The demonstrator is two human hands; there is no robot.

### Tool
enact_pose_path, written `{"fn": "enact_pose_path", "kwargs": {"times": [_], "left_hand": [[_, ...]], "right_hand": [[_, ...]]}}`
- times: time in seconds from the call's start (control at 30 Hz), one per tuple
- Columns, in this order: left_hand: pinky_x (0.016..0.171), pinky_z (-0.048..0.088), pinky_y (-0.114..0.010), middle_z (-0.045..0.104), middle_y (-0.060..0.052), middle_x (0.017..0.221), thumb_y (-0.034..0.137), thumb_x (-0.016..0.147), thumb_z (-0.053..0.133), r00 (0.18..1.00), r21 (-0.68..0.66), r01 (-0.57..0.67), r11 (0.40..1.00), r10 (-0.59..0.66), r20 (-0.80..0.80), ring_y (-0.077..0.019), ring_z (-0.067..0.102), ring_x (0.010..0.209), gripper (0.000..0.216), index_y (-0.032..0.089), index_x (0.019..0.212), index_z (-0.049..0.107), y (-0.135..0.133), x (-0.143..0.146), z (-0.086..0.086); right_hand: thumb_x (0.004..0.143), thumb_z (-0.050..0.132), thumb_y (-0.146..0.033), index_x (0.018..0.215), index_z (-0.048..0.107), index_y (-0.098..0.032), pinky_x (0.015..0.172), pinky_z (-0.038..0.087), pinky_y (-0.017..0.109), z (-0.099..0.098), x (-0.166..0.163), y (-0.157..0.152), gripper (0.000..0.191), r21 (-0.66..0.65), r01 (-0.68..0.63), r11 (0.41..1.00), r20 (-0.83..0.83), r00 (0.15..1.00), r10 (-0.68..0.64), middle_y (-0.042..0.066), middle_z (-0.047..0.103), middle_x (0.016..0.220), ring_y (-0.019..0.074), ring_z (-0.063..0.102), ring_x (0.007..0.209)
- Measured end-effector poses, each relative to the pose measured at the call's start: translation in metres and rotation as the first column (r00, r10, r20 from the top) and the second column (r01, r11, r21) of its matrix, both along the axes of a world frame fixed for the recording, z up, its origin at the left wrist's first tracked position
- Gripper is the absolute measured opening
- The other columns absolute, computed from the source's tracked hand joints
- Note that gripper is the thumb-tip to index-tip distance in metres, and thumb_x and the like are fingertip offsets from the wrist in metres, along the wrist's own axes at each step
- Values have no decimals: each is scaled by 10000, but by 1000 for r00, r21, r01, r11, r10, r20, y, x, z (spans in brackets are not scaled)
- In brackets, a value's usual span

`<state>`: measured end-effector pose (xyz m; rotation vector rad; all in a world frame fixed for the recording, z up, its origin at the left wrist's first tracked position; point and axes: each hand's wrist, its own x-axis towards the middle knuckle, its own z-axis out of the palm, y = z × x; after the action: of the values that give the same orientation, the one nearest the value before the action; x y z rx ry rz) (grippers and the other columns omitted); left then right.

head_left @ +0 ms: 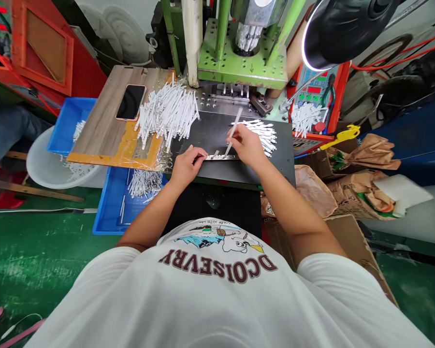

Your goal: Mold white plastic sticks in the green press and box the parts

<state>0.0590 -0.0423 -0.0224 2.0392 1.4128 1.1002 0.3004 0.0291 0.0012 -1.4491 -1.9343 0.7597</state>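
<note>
White bowl: I see it [39, 169] far left, below the desk edge, with loose white sticks in it.
Blue tray: one [67, 121] lies behind the bowl; it also holds a few sticks.
Wooden board: it [108, 121] lies on the left of the desk, with yellow tape along its near edge.
Phone: it [130, 102] lies face up on the board, dark screen.
Big pile: a heap of white sticks [168, 113] spills from the board onto the desk [281, 162].
Left hand: my view shows it [186, 164] near the middle, fingers pinched narrow on the left end of the metal strip.
Metal strip: it [223, 157] lies flat on the dark desk between both hands.
White stick: it [234, 129] stands tilted, its lower end at the strip.
Right hand: it [247, 146] grips the stick between thumb and fingers.
Small pile: more white sticks [263, 134] lie just right of that hand.
Press: the green machine [242, 63] stands at the far edge.
Paper bags: brown ones [369, 154] sit far right.
</note>
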Motion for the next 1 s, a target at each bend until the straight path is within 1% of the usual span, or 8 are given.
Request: {"fn": "enact_pose_path", "kwargs": {"times": [0.1, 0.23, 0.47, 0.73, 0.8, 0.87, 0.93, 1.0], "left_hand": [[1303, 435, -546, 830, -16, 1033, 255, 1026, 576, 996, 38, 16, 999, -12, -84, -176, 778, 958, 135, 230, 1018, 709, -1, 1, -3], [1301, 441, -546, 833, -25, 1068, 270, 1044, 556, 992, 40, 6, 999, -1, -123, -182, 778, 989, 167, 237, 1049, 720, -2, 2, -5], [1257, 508, -548, 839, -72, 1164, 265, 1021, 616, 996, 71, 26, 997, -19, -90, -228, 791, 1086, 162, 231, 1116, 742, -1, -3, -11], [1211, 559, -520, 851, -67, 1118, 292, 1039, 595, 998, 129, 12, 992, -5, -60, -223, 805, 1054, 179, 226, 1106, 748, -2, -3, -17], [1217, 553, -525, 849, -64, 1113, 295, 1042, 588, 998, 128, 15, 992, -8, -58, -222, 804, 1051, 180, 226, 1111, 740, -2, -3, -17], [1232, 538, -533, 843, -64, 1131, 292, 1033, 596, 998, 114, 15, 993, -7, -65, -224, 798, 1062, 181, 230, 1138, 729, -2, -2, -15], [1228, 542, -515, 828, -77, 1185, 294, 1017, 619, 997, 108, 12, 994, -5, -71, -228, 786, 1096, 221, 231, 1208, 709, -2, -2, -12], [1213, 550, -497, 788, -111, 1298, 322, 997, 663, 998, 140, 5, 990, 4, -62, -251, 752, 1206, 337, 228, 1320, 668, -4, -4, -8]], "right_hand": [[942, 662, -338, 1102, 669, -235, 966, 616, 422, -5, 19, -33, 190, 25, 36, 999, -136, 990, -32, 55, 798, 1055, 247, 778, 995], [987, 640, -346, 1079, 700, -247, 960, 619, 412, -18, 26, -56, 148, 110, 38, 993, -80, 996, -29, 66, 821, 1076, 257, 791, 1013], [1087, 547, -310, 1121, 770, -250, 966, 587, 390, -28, 24, -56, 233, 238, -68, 969, 221, 975, 14, 92, 830, 1163, 275, 788, 1044], [1067, 591, -277, 1090, 776, -260, 958, 588, 360, -28, 23, -59, 186, 192, -86, 978, 235, 971, 39, 75, 833, 1173, 254, 790, 1038], [1052, 584, -255, 1127, 776, -265, 1006, 585, 397, -23, 26, -56, 207, 159, -129, 979, 245, 966, 87, 79, 830, 1170, 269, 777, 1093], [1007, 599, -215, 1198, 764, -271, 1100, 558, 457, -13, 35, -43, 259, 135, -242, 961, 226, 952, 208, 81, 810, 1257, 288, 732, 1240], [945, 653, -207, 1286, 737, -276, 1215, 479, 537, -2, 49, -19, 358, 136, -338, 931, 211, 929, 306, 86, 744, 1422, 311, 626, 1423], [895, 745, -262, 1372, 699, -269, 1291, 375, 608, 6, 64, 12, 480, 130, -340, 931, 246, 921, 302, 110, 651, 1557, 347, 505, 1541]]}}
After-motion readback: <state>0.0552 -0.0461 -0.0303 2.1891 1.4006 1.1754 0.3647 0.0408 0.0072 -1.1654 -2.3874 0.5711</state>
